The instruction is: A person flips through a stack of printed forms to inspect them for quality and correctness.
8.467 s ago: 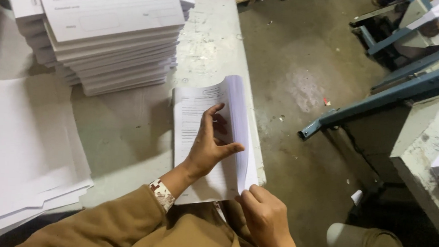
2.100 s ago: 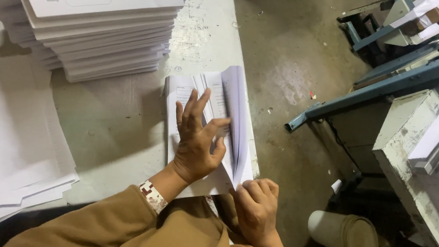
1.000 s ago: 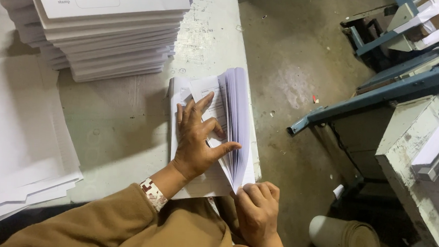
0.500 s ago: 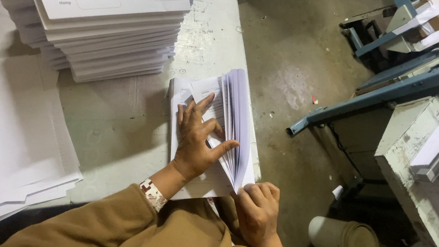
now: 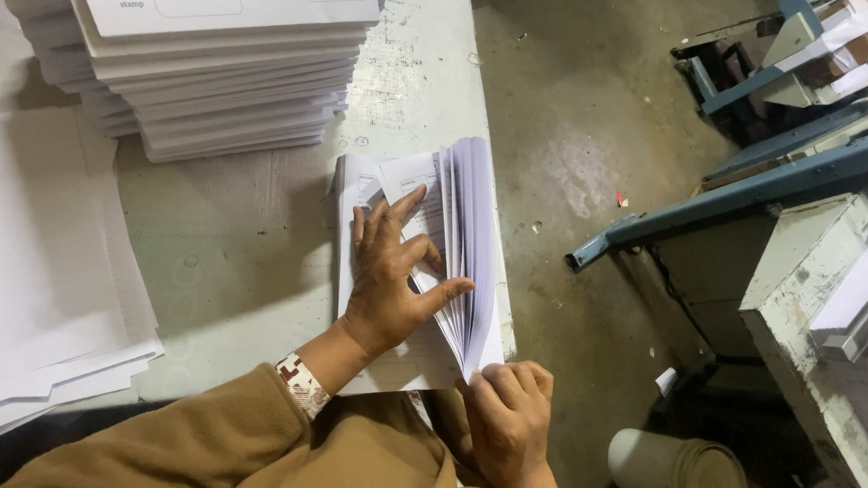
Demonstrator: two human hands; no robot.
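Pressing flat with spread fingers, the left hand (image 5: pixel 389 289) pins the booklet (image 5: pixel 423 263) at the table (image 5: pixel 245 264) edge, while the right hand (image 5: pixel 509 416), fingers curled, pinches its fanned page corners.

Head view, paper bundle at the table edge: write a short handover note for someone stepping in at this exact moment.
Left hand: flat on the paper bundle, fingers spread, thumb pressed against the raised sheets.
Right hand: grip on the bundle's near corner, sheets fanned upright.
Bundle lies at the right edge of the table. A tall stack of printed forms sits behind it; loose white sheets lie to the left.
Done: part of the bundle is leafed through, some sheets flat under the left hand.
Left: the fanned sheets at the right.
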